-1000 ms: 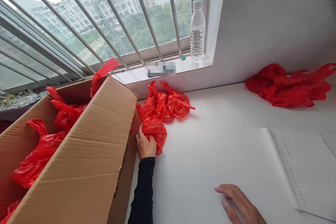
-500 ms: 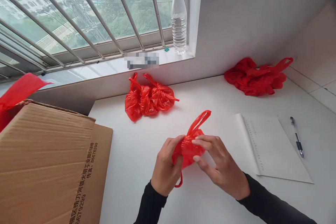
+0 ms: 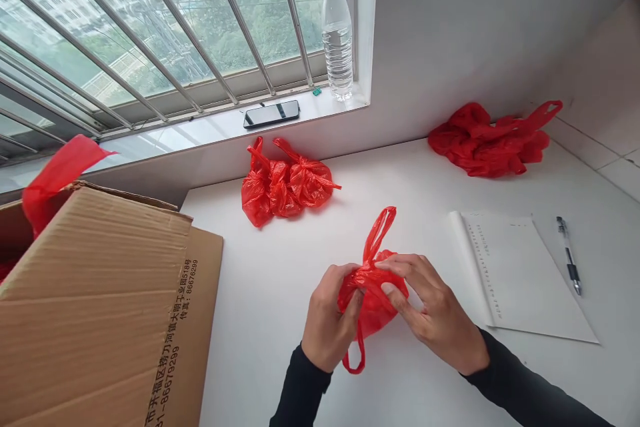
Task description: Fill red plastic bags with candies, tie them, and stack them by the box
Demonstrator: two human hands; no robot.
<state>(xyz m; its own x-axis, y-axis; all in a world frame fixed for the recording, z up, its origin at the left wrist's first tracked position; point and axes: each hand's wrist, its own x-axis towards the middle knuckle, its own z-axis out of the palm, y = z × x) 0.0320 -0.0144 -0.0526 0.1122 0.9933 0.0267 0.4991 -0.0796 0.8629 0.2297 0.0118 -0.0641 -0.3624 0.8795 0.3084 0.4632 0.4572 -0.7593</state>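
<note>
Left hand [image 3: 327,327], right hand [image 3: 433,317] raised close together, fingers pinching.

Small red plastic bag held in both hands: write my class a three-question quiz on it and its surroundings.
1. True or false: both hands grip the small red plastic bag.
2. What stands on the windowsill beside the flat black phone? A) mug B) clear plastic water bottle C) vase
3. What lies right of the white paper sheet?

Key: 1. True: left hand and right hand both hold it. 2. B. 3. A pen.
</note>
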